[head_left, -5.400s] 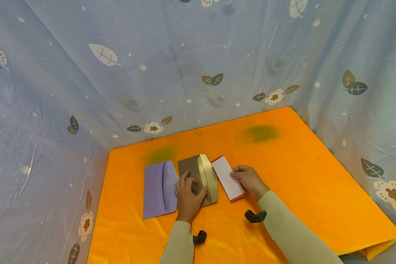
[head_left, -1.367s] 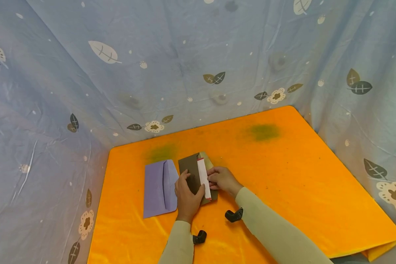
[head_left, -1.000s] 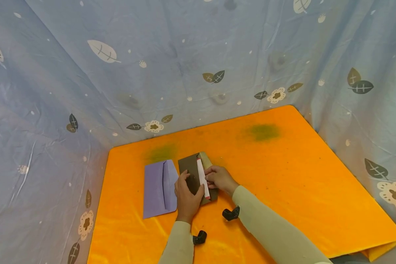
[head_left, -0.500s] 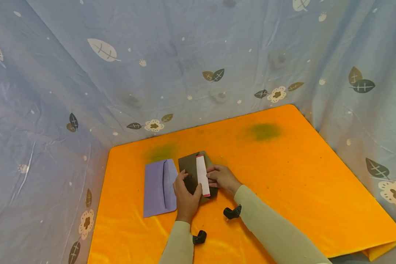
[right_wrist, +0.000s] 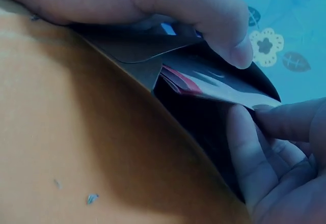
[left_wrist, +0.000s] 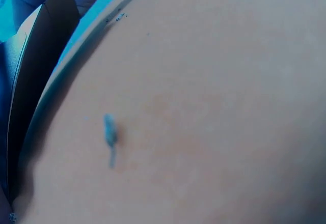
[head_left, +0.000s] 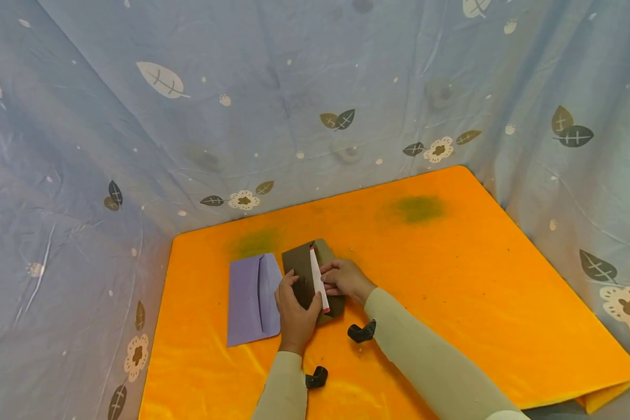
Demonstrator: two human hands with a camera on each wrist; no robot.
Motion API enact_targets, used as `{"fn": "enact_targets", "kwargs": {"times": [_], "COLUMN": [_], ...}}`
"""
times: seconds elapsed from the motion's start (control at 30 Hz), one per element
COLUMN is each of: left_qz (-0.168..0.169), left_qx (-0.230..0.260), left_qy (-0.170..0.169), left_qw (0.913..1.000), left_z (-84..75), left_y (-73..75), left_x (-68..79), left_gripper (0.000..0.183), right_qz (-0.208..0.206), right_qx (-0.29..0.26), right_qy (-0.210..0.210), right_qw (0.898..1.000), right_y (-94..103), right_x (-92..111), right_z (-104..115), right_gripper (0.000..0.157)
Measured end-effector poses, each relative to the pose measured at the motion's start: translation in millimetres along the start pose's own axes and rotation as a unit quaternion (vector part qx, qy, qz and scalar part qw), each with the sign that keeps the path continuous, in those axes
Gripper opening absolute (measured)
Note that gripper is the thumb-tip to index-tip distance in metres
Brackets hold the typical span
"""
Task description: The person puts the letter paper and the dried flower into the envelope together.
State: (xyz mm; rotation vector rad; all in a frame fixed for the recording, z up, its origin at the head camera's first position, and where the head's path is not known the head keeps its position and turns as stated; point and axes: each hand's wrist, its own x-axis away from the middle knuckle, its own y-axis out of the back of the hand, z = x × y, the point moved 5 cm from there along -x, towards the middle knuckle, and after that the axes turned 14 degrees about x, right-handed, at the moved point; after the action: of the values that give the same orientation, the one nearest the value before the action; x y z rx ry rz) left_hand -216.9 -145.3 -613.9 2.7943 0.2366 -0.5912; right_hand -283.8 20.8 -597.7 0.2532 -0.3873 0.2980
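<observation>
In the head view, a dark brown envelope (head_left: 297,258) has its flap folded open to the right. My left hand (head_left: 296,318) grips it, fingers over its face and thumb by the mouth. My right hand (head_left: 349,280) pinches a folded white paper (head_left: 317,279) with red ends, whose far long side is inside the envelope's mouth. Up close in the right wrist view, the paper's layered red end (right_wrist: 187,84) sits under the envelope's front panel, and right fingers (right_wrist: 252,150) hold its outer edge. The left wrist view catches only the envelope's dark edge (left_wrist: 43,56).
A purple envelope (head_left: 245,300), its flap also open, lies just left of the brown one. Both rest on an orange cloth-covered table (head_left: 451,280). Patterned blue curtains (head_left: 273,87) enclose the table's back and sides.
The right hand has brought the white paper leftward from beside the brown envelope into its mouth. It slid partly out half a second ago, and now less of it shows. The left hand stays on the envelope.
</observation>
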Motion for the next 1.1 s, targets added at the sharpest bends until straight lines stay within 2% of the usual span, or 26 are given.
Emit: {"fn": "enact_targets", "kwargs": {"times": [0.17, 0.37, 0.73, 0.87, 1.1], "left_qz": [0.002, 0.002, -0.001, -0.001, -0.008], "left_qx": [-0.003, -0.006, -0.012, -0.01, 0.005], "left_qy": [-0.004, -0.009, -0.002, -0.003, 0.021], "left_qw": [1.0, 0.9999, 0.9999, 0.9999, 0.9997], "left_z": [1.1, 1.8, 1.0, 0.1, -1.4], "left_y": [-0.3, -0.7, 0.2, -1.0, -0.3], "left_x": [-0.5, -1.1, -0.3, 0.0, -0.7], "left_gripper": [0.064, 0.064, 0.066, 0.061, 0.059], "right_qz": [-0.014, -0.009, 0.023, 0.003, -0.015], "right_qx": [-0.009, -0.023, -0.018, -0.035, -0.089], "right_qy": [0.002, 0.014, 0.015, 0.01, 0.004], "right_qw": [1.0, 1.0, 0.999, 0.999, 0.996], "right_y": [-3.1, -9.7, -11.5, -6.2, 1.2], "right_x": [-4, -6, -1, -1, -1], "right_z": [0, -3, -3, -9, -21], "right_gripper": [0.021, 0.021, 0.019, 0.02, 0.021]}}
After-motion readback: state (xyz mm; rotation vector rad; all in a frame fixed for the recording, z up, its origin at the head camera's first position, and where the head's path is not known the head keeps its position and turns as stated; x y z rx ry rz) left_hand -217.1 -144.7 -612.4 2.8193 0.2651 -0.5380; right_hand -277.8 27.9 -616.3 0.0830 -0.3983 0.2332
